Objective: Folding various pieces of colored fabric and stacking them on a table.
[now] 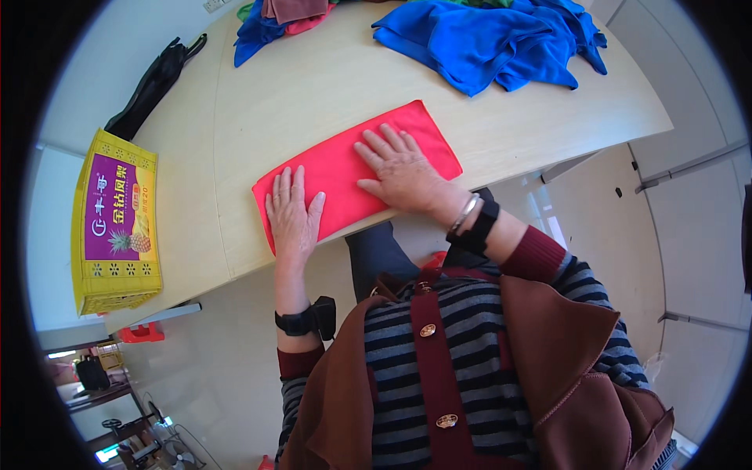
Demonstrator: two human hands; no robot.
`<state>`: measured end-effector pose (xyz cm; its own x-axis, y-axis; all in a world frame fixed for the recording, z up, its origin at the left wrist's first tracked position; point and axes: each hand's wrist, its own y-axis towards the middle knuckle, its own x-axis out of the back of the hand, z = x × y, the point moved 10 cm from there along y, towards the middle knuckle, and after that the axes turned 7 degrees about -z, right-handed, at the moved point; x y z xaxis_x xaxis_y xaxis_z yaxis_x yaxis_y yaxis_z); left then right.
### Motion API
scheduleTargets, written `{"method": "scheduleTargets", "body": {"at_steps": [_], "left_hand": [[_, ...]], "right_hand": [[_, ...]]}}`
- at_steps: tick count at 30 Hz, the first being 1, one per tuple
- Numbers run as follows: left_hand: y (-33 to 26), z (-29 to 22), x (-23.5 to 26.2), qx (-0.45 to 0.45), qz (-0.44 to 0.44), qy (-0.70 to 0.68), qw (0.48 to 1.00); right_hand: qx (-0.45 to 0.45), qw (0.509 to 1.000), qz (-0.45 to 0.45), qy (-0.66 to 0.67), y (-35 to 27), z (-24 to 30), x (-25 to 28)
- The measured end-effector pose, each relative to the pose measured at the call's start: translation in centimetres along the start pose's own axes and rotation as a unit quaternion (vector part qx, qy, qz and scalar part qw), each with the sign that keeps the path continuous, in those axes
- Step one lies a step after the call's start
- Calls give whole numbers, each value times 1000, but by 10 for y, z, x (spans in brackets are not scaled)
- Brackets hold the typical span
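"Across the pale tabletop (517, 125), what's showing?"

"Red cloth (339, 188) flat at the near edge, around eleven o'clock in my view; I've got the left hand (292, 217) open on its eight-o'clock side, the right hand (401, 177) open on its three!"

"And the room?"

"Blue cloth (486, 47) at one, yellow box (119, 223) at nine, white cabinets (701, 207) at three, pale floor (211, 376) down at eight."
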<state>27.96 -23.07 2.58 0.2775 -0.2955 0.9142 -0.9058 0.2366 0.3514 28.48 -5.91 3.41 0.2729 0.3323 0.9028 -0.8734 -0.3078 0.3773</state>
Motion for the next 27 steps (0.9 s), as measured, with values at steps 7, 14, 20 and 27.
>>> {"method": "scheduleTargets", "body": {"at_steps": [7,14,20,27], "left_hand": [[-21,43,7,48,23,31,998],[-10,12,25,-4,-1,34,999],[5,-12,-2,-27,45,28,998],[-13,61,4,91,11,20,996]], "right_hand": [[-82,994,9,-74,-39,-75,29],[-75,986,-16,-149,-22,-72,53],[-14,998,-18,-56,11,-43,8],[-96,990,-45,-93,6,-91,12]]}}
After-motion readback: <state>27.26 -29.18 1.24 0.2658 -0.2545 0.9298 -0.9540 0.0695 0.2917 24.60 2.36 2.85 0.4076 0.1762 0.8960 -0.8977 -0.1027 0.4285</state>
